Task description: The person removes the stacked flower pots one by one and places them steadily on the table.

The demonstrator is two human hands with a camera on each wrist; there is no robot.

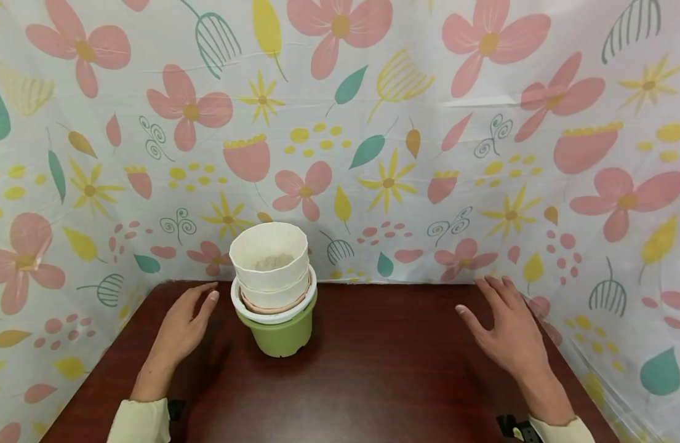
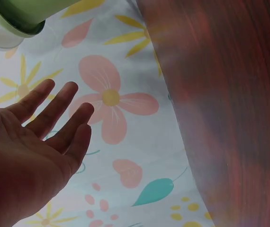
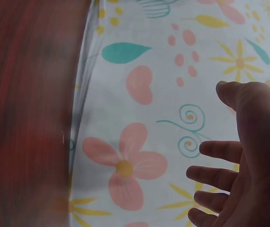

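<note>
A stack of nested flower pots stands on the table, left of centre in the head view. At its bottom is a green pot (image 1: 284, 337), with a white rim (image 1: 311, 289) and a thin pinkish rim above it. White faceted pots (image 1: 269, 271) sit on top, the uppermost with its mouth facing up. My left hand (image 1: 180, 326) is just left of the stack, apart from it, fingers loosely extended and holding nothing. In the left wrist view the green pot (image 2: 28, 14) shows at the upper corner. Far to the right, my right hand (image 1: 508, 332) is spread with nothing in it.
The dark reddish-brown table (image 1: 373, 369) reaches back to a floral-print cloth (image 1: 406, 184), which hangs behind it and along both sides. A dark band (image 1: 519, 429) is worn at the right wrist, beside a pale sleeve (image 1: 561, 429).
</note>
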